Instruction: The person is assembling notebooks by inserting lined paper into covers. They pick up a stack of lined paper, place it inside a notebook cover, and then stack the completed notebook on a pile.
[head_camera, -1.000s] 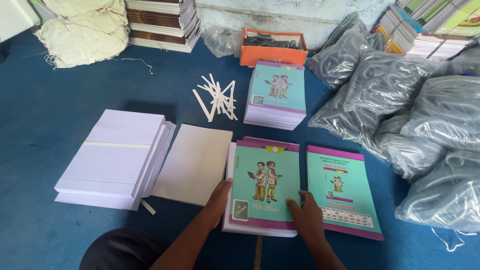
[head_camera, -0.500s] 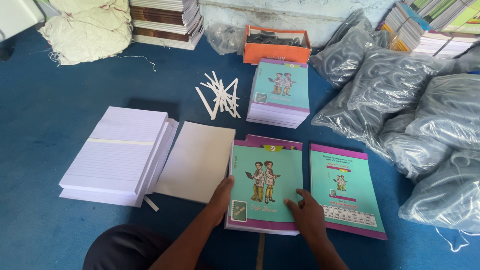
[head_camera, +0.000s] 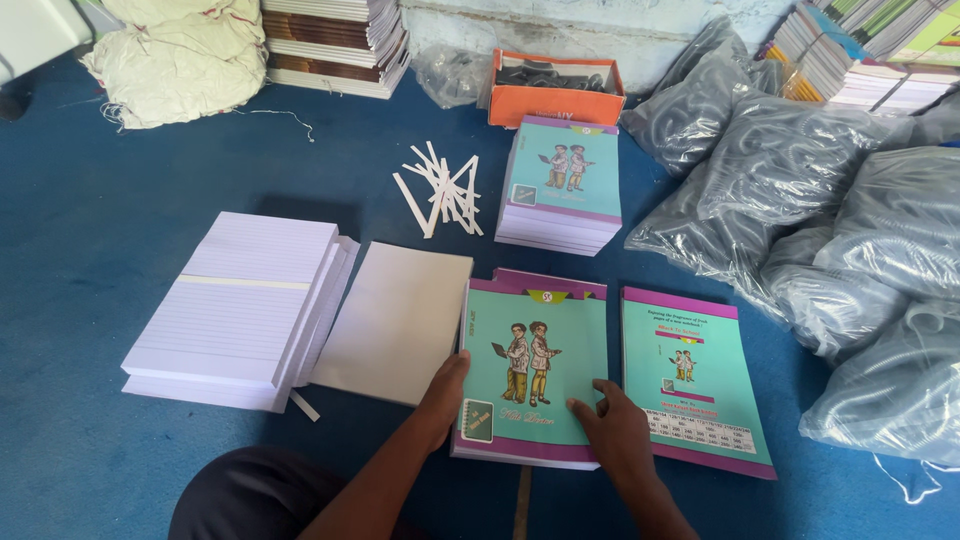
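1. Fingers (head_camera: 583, 407) of the right hand (head_camera: 615, 432) lie spread and flat on the lower right part of the teal, purple-edged notebook cover with two cartoon figures (head_camera: 530, 365), pressing down on it without pinching anything.
2. Fingers of the left hand (head_camera: 445, 385) are held together along that cover's left edge, thumb on top; whether they curl under the edge cannot be told.
3. That cover tops a thin pile of matching notebooks on the blue floor (head_camera: 110, 240), directly in front of the person; the number in the pile cannot be counted.
4. Just to its right lies one teal back cover with a small picture and a printed table (head_camera: 695, 385), close to it but apart.
5. Just to its left lies one plain grey-white card sheet (head_camera: 395, 320), and beyond that one tall stack of ruled white paper (head_camera: 245, 305), with a second, lower stack leaning against it.
6. Farther off stands one stack of finished teal notebooks (head_camera: 560, 185).
7. Beside it lies one loose heap of white paper strips (head_camera: 440, 190), roughly ten.
8. Behind sits one open orange cardboard box (head_camera: 555, 95).
9. At least five clear plastic bags of dark grey coils (head_camera: 800, 190) crowd the right side.
10. One cream cloth sack (head_camera: 180, 55) and one stack of books (head_camera: 335, 45) stand at the top left.
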